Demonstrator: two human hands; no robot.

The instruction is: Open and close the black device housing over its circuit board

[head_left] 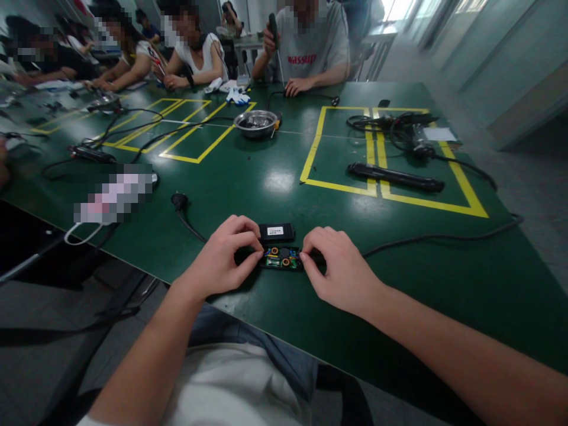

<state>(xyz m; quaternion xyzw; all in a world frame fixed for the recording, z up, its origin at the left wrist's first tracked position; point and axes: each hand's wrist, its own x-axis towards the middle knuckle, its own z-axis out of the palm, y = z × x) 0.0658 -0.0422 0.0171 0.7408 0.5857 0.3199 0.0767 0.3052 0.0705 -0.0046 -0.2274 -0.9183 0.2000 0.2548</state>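
Note:
On the green table edge nearest me lies an opened black case with a circuit board (282, 258) inside, showing copper-coloured coils and coloured wires. My left hand (226, 254) is closed in a pinch at the board's left end. At the right end, my right hand (339, 266) also pinches with thumb and forefinger. Exactly what lies between the fingertips is partly hidden. Just behind the board rests the black case cover (286, 232) with a white label, close to my left fingers. A black cable with a plug (179, 201) emerges on the left; another black cable (412, 241) runs off right.
A metal bowl (257, 123) of small parts stands mid-table. Yellow tape (339, 187) marks rectangles. A long black bar-shaped object (394, 177) and a tangle of cables (399, 127) lie right. A pink, blurred-out object (115, 192) is left. Several people sit opposite; one holds a tool (273, 29).

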